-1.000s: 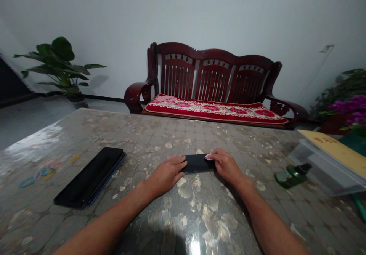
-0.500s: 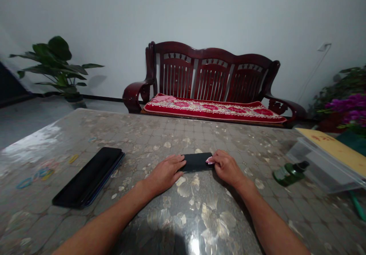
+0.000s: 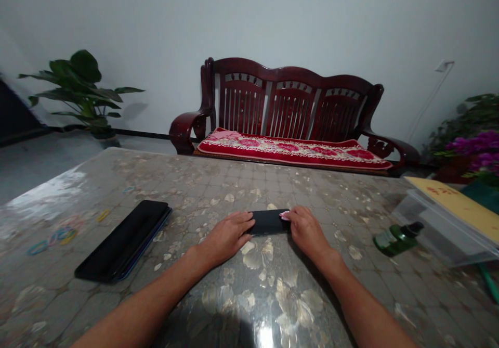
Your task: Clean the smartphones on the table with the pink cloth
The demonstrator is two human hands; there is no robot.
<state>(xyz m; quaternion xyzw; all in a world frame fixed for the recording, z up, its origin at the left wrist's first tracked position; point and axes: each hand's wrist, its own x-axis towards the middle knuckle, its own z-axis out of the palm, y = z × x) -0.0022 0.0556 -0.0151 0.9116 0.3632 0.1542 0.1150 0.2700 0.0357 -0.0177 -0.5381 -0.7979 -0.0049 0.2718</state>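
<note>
Dark flat device (image 3: 268, 222): lies face-up, as far as can be told, on the table (image 3: 195, 181) between the two hands, its long side running left to right, an end within reach of each.
Left hand (image 3: 230, 236): fingers together and gently bent over the device's left end, thumb by the near edge; probably there to keep it from sliding. Whether it grips or merely presses cannot be told.
Right hand (image 3: 307, 231): closed in a pinch on a small pinkish cloth at the other end, the fingers bunching it, likely so that pressure falls on one small patch.
Pinkish cloth (image 3: 284, 216): touches the device's top near its right end; mostly hidden by the fingers.
Stacked dark devices (image 3: 122, 241): well left of the hands, lying slantwise, seemingly set aside to leave working room.
Coloured bands (image 3: 62, 235): scattered loosely beyond the stack, to the left.
Green bottle (image 3: 397, 239): right of the hands, beside the clear plastic box (image 3: 432, 233), apparently within easy reach.
Yellow booklet (image 3: 456, 205): rests atop that box.
</note>
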